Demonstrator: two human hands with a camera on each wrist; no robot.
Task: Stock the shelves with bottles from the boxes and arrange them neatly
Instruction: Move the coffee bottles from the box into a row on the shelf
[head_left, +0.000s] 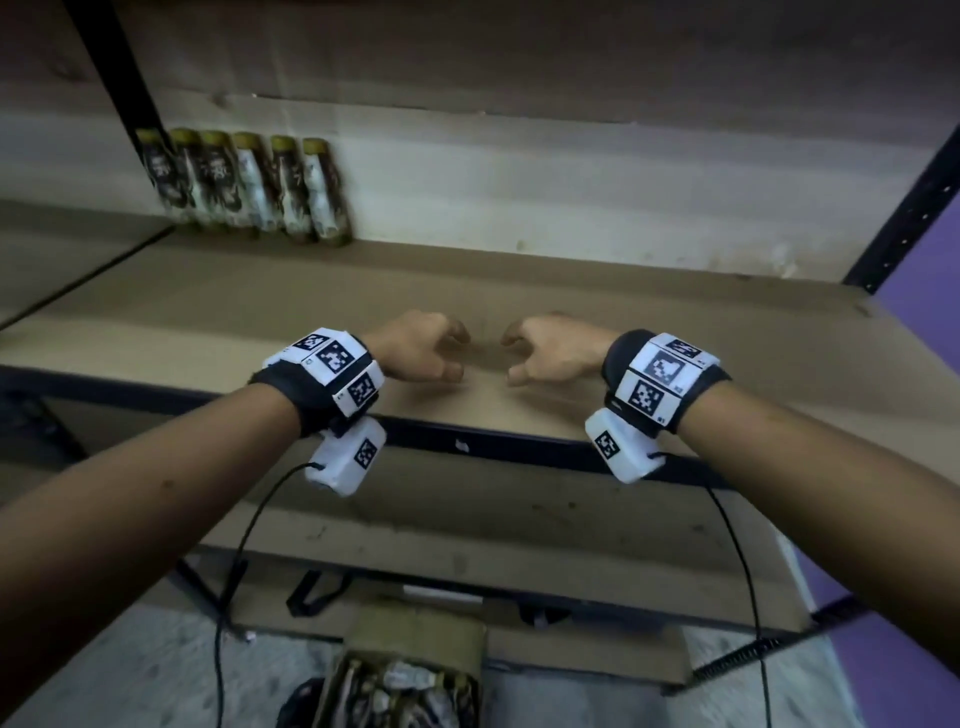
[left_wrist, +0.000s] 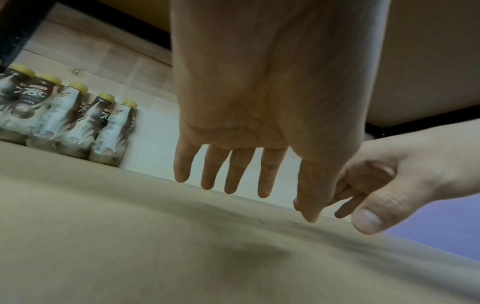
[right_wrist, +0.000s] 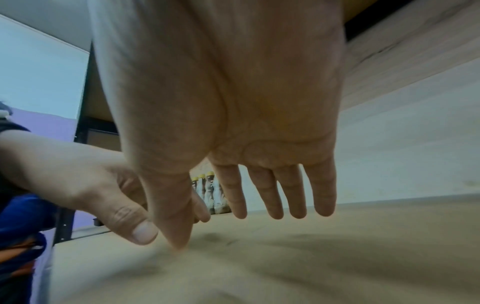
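While the left hand (head_left: 415, 349) and right hand (head_left: 550, 349) hover empty, fingers loosely spread, over the shelf (head_left: 675, 332), a careless reach could topple the seemingly tight row of bottles (head_left: 244, 187).

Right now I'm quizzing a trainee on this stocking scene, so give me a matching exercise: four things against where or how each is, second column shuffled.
Things:
1. row of bottles
2. box of bottles
3. left hand
4. right hand

Places or states:
A. on the floor below the shelves
B. empty, over the shelf, on the side away from the row
C. standing at the shelf's back left
D. empty, over the shelf, on the row's side

Pairs: 1-C, 2-A, 3-D, 4-B
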